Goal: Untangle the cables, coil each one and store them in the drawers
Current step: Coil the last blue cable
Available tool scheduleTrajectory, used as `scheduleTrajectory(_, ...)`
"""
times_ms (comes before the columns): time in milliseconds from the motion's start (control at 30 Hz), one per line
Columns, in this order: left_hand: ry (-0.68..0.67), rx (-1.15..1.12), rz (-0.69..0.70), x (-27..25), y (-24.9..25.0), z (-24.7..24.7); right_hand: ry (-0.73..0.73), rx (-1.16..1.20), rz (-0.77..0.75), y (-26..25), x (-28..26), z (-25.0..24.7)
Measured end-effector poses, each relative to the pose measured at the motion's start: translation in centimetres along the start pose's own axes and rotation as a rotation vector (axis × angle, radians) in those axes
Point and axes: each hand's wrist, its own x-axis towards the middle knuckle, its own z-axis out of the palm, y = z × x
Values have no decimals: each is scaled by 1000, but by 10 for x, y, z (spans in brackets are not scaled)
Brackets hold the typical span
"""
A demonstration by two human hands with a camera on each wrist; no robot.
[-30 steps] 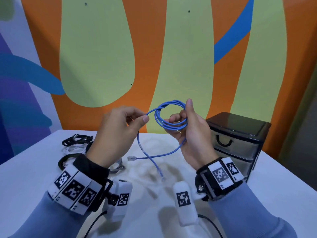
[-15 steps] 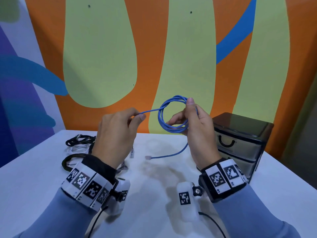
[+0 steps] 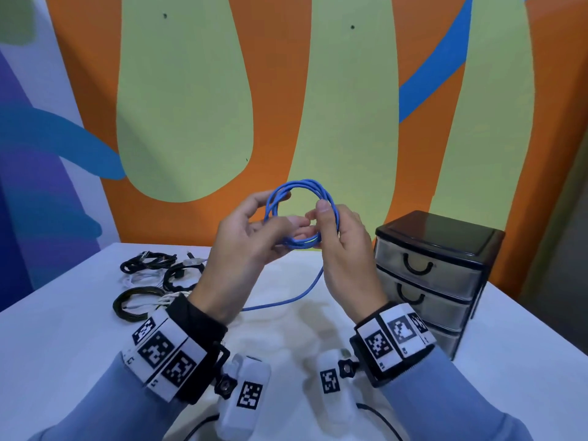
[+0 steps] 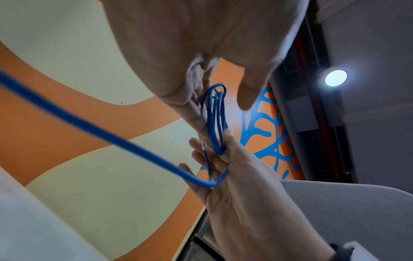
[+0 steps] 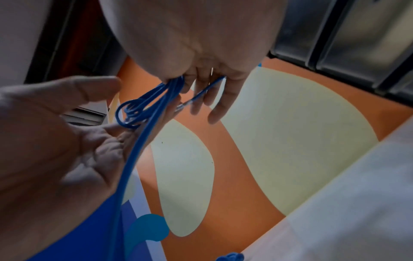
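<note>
Both hands are raised above the middle of the white table (image 3: 47, 329), working a blue cable (image 3: 299, 189) wound into a small coil. The right hand (image 3: 345, 249) has its fingers curled round the coil's right side, thumb on top. The left hand (image 3: 241, 240) meets the coil from the left, fingers loosely bent against the loops, the loose tail running across its palm down to the table. A black three-drawer unit (image 3: 436, 281) stands at the right edge, drawers closed. Tangled black and white cables (image 3: 152, 281) lie near the left edge
</note>
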Motion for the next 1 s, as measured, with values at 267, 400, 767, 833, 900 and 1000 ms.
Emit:
scheduleTrajectory(267,76,612,236,-2,-7,-5,-114,51,114,3,0,-3)
scheduleTrajectory(400,74,915,327,3,-13,-15,-139,40,54,4,-2,0)
scheduleTrajectory(767,-226,784,0,14,-22,-32,-183,82,37,2,-3,-1)
scheduleTrajectory(833,-216,772,-34,15,-23,-33,-199,85,27,3,-3,0)
scheduleTrajectory(900,-185,818,27,15,-25,-32,-210,90,41,6,-2,0)
scheduleTrajectory(1000,-104,860,212,13,-27,-27,-185,148,125,8,-1,1)
